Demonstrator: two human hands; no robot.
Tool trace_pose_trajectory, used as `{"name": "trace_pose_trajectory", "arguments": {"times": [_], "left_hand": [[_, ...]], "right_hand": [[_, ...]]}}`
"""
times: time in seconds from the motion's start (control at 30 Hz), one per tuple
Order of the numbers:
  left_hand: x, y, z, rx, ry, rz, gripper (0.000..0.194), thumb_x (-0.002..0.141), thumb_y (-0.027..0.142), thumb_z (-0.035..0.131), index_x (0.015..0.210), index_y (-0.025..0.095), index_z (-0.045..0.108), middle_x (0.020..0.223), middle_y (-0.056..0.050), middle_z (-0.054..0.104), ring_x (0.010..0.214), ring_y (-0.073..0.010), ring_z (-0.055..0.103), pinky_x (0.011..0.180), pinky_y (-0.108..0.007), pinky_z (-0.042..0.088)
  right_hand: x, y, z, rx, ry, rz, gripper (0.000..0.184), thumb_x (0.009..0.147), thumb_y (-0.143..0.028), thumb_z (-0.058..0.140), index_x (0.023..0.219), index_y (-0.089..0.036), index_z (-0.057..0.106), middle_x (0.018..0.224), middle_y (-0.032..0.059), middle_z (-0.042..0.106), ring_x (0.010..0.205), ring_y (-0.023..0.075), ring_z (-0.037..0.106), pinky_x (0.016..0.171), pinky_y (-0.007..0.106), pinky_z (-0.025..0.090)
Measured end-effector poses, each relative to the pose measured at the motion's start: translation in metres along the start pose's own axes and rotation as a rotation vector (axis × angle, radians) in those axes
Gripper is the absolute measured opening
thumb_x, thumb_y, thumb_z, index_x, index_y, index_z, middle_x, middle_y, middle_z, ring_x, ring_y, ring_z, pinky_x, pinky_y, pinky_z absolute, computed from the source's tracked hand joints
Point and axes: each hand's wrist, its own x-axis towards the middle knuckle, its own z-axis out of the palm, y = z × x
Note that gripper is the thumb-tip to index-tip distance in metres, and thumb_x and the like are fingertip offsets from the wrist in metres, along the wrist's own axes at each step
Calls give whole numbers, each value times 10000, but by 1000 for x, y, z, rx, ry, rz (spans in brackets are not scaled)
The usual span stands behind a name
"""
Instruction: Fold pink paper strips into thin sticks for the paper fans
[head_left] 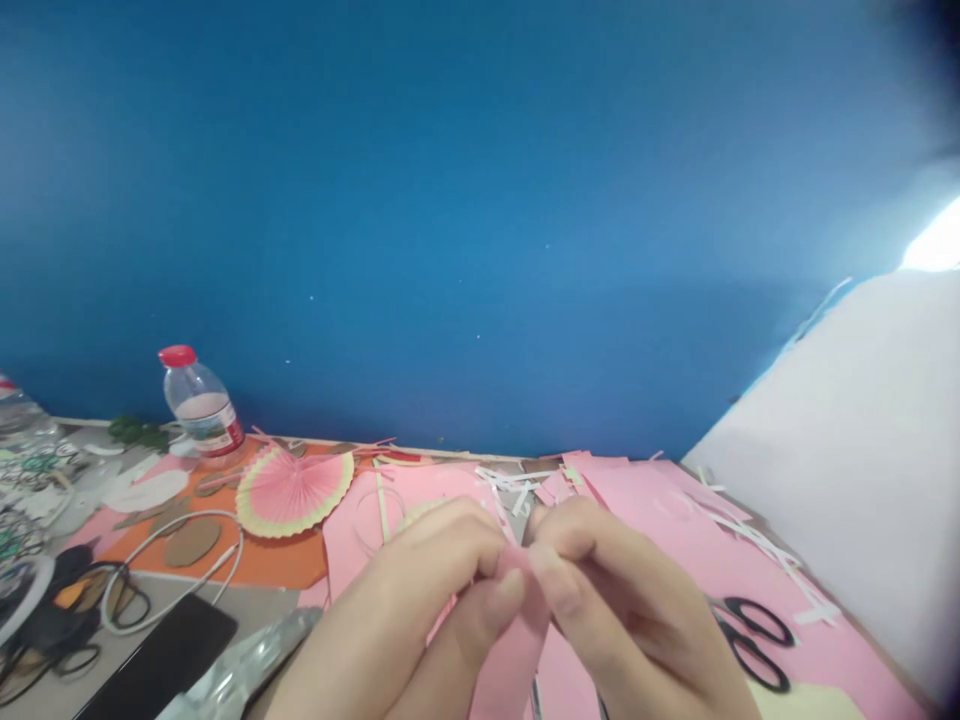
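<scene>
A strip of pink paper [516,650] is held up between both hands near the bottom middle of the head view. My left hand [420,610] pinches its upper left edge between thumb and bent fingers. On the other edge, the thumb and curled fingers of my right hand [622,600] press together on the same strip. The fingertips of the two hands nearly meet at the top of the paper. Pink sheets [637,500] lie beneath and behind the hands. Black-handled scissors [757,640] rest just right of my right hand, partly hidden by it.
A pleated pink paper fan [296,490] with a yellow rim lies on orange paper [300,560]. Behind it stands a red-capped bottle [202,410]. A dark phone [161,660], a white cable [176,600] and cardboard discs [193,540] are at left. White paper strips [765,545] lie at right.
</scene>
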Motion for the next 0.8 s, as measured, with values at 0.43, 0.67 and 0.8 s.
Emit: {"name": "trace_pose_trajectory", "arguments": {"times": [0.43,0.67,0.8], "left_hand": [[-8,3,0,60,51,78,237,985,255,402,788,229,532,743,29,547,723,-113,548,698,-191,491],[-2,7,-2,94,135,169,268,932,189,467,678,225,545,630,29,557,607,-118,546,580,-183,490],[1,8,-4,116,128,171,290,904,186,485,633,233,576,592,19,570,579,-136,559,563,-204,501]], "right_hand": [[-9,-4,9,-7,100,-66,263,938,-215,470,678,-210,433,583,-60,408,523,82,392,519,211,329],[-5,1,8,-23,84,-109,229,921,-203,497,697,-223,455,576,-63,411,504,78,395,497,192,336],[-4,2,8,-28,92,-139,230,909,-184,501,688,-220,446,561,-66,396,482,76,384,494,199,332]]}}
